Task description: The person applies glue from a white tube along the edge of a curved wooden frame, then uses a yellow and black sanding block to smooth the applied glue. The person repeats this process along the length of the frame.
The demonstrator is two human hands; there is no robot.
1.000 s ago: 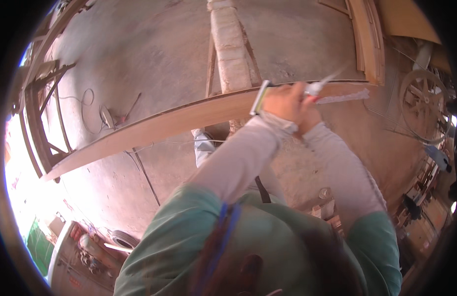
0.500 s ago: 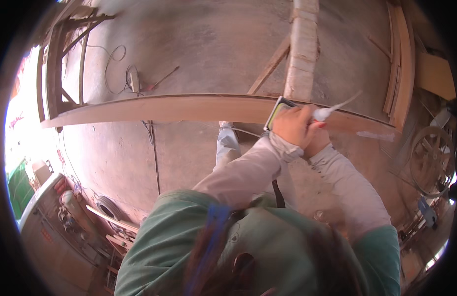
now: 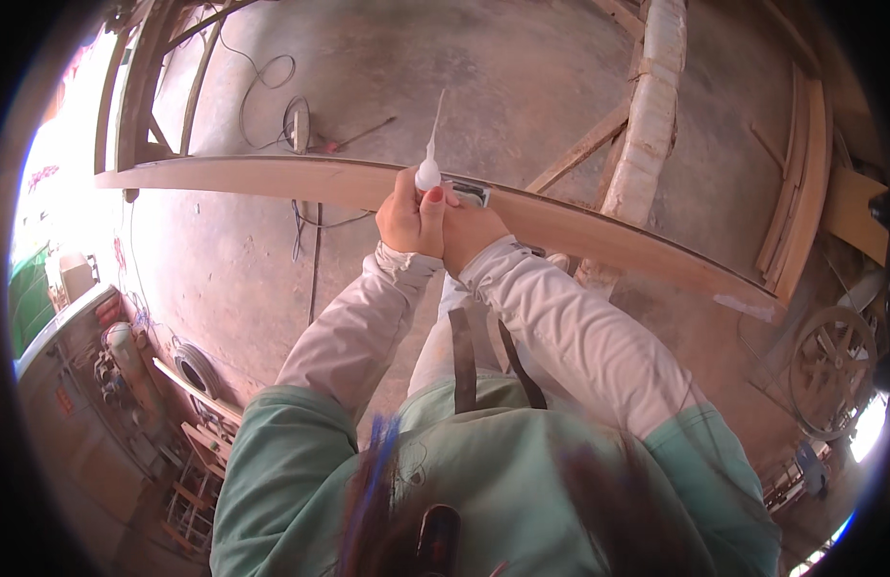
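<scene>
My left hand (image 3: 404,216) is closed around a small white glue bottle (image 3: 428,173), whose long thin nozzle points up and away. Pressed against it, my right hand (image 3: 474,234) is closed too. A flat dark block with a pale edge (image 3: 472,194) shows just beyond its knuckles, mostly hidden; its exact kind does not show. Both hands are over the near edge of a long reddish-brown wooden board (image 3: 608,234), which runs across the view. A whitish smear (image 3: 743,307) marks the board's right end.
A wooden frame (image 3: 142,87) stands at the far left. At the right, a wrapped pale post (image 3: 647,125) and a diagonal brace (image 3: 579,149) rise beyond the board. Cables (image 3: 262,91) lie on the floor. A large spoked wheel (image 3: 833,361) is at the right edge.
Both hands have swung left along the board, with the bottle and the block. The nozzle, which pointed right, now points away from me. My forearms no longer cross.
</scene>
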